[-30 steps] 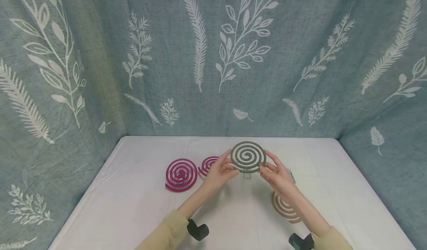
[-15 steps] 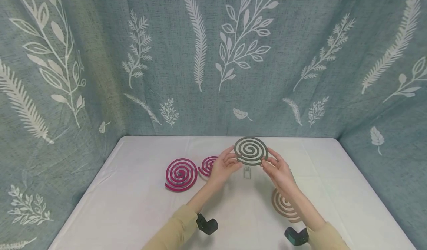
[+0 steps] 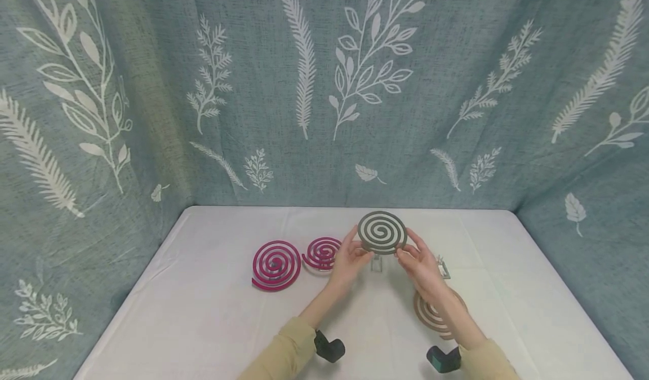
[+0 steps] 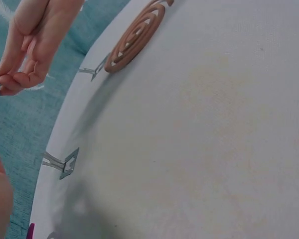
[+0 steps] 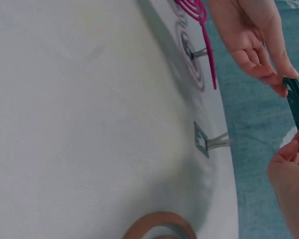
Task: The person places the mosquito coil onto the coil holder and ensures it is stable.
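A dark green mosquito coil (image 3: 382, 232) is held above the far part of the table, tilted toward the head camera. My left hand (image 3: 350, 260) pinches its left rim, and my right hand (image 3: 422, 265) pinches its lower right rim. Just below the coil, a small metal coil stand (image 3: 376, 264) is on the table with upright prongs. In the right wrist view the green coil (image 5: 297, 102) appears edge-on between both hands. Past my right hand is a second metal stand (image 3: 443, 268). A brown coil (image 3: 428, 315) lies partly hidden under my right forearm.
Left of my hands, a large magenta coil (image 3: 276, 265) and a smaller-looking magenta coil (image 3: 323, 253) sit raised on stands. A white cloth covers the table (image 3: 203, 318). Patterned blue-green fabric (image 3: 314, 160) hangs behind and at both sides.
The green coil has moved slightly right, rising in the view and then dipping a little. My left hand shifted right with it, uncovering more of the second magenta coil. Both hands keep their grip.
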Demonstrator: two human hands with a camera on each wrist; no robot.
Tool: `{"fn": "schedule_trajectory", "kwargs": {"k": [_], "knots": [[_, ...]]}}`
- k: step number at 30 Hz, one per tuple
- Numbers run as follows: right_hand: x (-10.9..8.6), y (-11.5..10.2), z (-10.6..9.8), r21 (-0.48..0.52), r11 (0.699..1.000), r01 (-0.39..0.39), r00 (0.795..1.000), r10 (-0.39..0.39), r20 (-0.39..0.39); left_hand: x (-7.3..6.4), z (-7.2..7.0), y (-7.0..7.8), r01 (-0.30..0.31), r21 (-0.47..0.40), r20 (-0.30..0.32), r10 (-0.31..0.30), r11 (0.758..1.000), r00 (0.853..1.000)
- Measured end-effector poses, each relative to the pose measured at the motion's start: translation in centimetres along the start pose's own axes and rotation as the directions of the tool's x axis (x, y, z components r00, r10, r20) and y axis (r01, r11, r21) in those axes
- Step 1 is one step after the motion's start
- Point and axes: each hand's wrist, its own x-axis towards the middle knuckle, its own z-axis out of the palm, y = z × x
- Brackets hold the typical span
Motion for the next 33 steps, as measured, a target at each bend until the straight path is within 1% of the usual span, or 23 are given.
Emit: {"fn": "schedule_trajectory", "kwargs": {"k": [5,6,9,11,12,15,18,19,22,26,30,33], "knots": [[0.3,1.0,0.1,-0.006,0.999,-0.043,0.998,0.043,-0.041,-0.2,0.6,-0.7,-0.024,0.061,-0.032,0.026,0.998,0.999],[0.3,1.1,0.2,-0.008,0.999,-0.050,0.998,0.049,-0.048,-0.3,0.7,-0.8,-0.021,0.073,-0.039,0.024,0.997,0.999],[0.4,1.6,0.2,-0.020,0.997,-0.071,0.996,0.069,-0.060,-0.6,0.9,-1.2,0.001,0.105,-0.048,0.004,0.994,0.999],[0.4,2.0,0.2,-0.030,0.997,-0.076,0.995,0.075,-0.061,-0.7,0.9,-1.7,0.033,0.112,-0.050,-0.028,0.993,0.998],[0.4,2.2,0.3,-0.036,0.996,-0.078,0.995,0.076,-0.063,-0.9,0.9,-1.6,0.044,0.110,-0.048,-0.039,0.993,0.998],[0.3,2.8,0.4,-0.056,0.995,-0.088,0.993,0.084,-0.079,-1.1,0.8,-2.2,0.064,0.121,-0.041,-0.060,0.991,0.997],[0.2,3.4,0.5,-0.067,0.992,-0.103,0.991,0.097,-0.092,-1.4,0.8,-2.6,0.091,0.129,-0.038,-0.086,0.987,0.996],[0.3,3.5,0.6,-0.065,0.992,-0.111,0.990,0.105,-0.094,-1.4,0.7,-3.0,0.105,0.134,-0.040,-0.100,0.985,0.994],[0.3,4.0,0.6,-0.068,0.990,-0.124,0.989,0.118,-0.090,-1.5,0.7,-3.2,0.128,0.130,-0.043,-0.124,0.983,0.991],[0.4,4.4,0.6,-0.074,0.990,-0.121,0.990,0.115,-0.082,-1.5,0.6,-3.3,0.125,0.129,-0.039,-0.121,0.984,0.992],[0.5,4.6,0.5,-0.087,0.989,-0.122,0.990,0.115,-0.078,-1.6,0.5,-3.3,0.133,0.141,-0.037,-0.129,0.981,0.991],[0.4,4.6,0.5,-0.072,0.990,-0.118,0.991,0.112,-0.076,-1.7,0.4,-3.3,0.148,0.152,-0.032,-0.145,0.977,0.989]]}}
